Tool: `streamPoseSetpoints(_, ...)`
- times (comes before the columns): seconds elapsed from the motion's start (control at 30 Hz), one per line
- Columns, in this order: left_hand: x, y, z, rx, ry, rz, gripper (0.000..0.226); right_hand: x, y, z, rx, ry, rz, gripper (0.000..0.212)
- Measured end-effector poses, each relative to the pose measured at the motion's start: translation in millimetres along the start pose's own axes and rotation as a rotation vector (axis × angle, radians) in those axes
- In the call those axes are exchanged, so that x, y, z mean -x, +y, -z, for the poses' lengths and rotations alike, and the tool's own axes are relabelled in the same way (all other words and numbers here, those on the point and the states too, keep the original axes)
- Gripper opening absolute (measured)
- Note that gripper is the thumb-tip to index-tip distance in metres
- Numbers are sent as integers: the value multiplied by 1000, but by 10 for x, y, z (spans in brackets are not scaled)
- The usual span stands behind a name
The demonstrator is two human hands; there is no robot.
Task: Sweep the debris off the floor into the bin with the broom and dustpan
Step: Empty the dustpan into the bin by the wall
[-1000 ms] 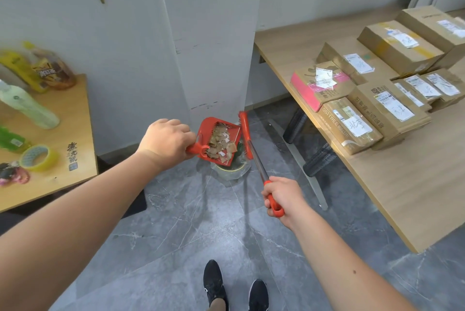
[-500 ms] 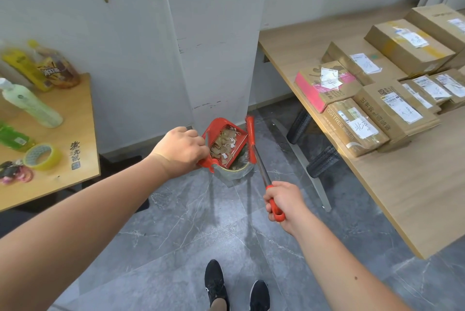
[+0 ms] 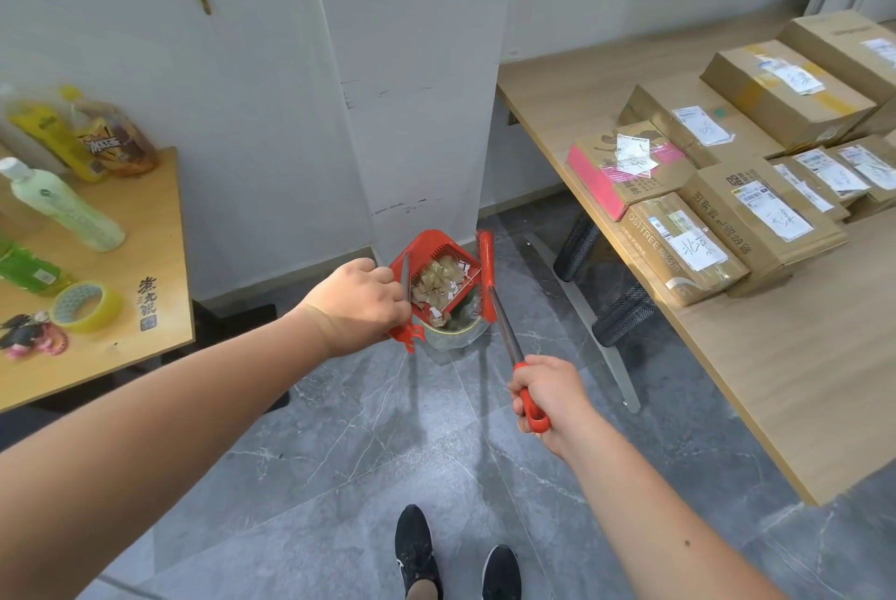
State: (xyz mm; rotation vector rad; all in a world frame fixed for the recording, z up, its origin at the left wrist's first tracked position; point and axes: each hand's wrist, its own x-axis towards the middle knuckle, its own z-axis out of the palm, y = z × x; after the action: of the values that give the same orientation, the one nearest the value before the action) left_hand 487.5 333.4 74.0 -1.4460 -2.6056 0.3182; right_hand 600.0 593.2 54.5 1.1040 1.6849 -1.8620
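My left hand [image 3: 356, 304] grips the handle of a red dustpan [image 3: 429, 250], held tilted over a small bin [image 3: 453, 332] lined with clear plastic at the foot of a white pillar. Brown and white paper scraps [image 3: 439, 281] lie in the pan and slide toward the bin. My right hand [image 3: 545, 388] holds the red grip of a broom whose metal shaft [image 3: 504, 328] runs up to the red head [image 3: 486, 269] beside the pan.
A wooden table [image 3: 795, 357] with several cardboard parcels stands on the right, its black legs near the bin. A smaller table [image 3: 145, 260] on the left bears bottles and a tape roll. My shoes [image 3: 417, 551] stand on grey marble-like floor tiles.
The dustpan has tipped steeper and dropped lower over the bin, its mouth now pointing down. The scraps have slid toward the bin. My right hand and the broom have barely moved.
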Motion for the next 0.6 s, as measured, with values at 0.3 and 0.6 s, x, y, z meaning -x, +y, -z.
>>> streamPoseSetpoints(0.3,49,74,0,-70,20,-64,27,34,7,62,-18,-15,-6,31)
streamPoseSetpoints(0.6,114,80,92,-34,2,-34,27,63,49,46,-19,-28,5,28)
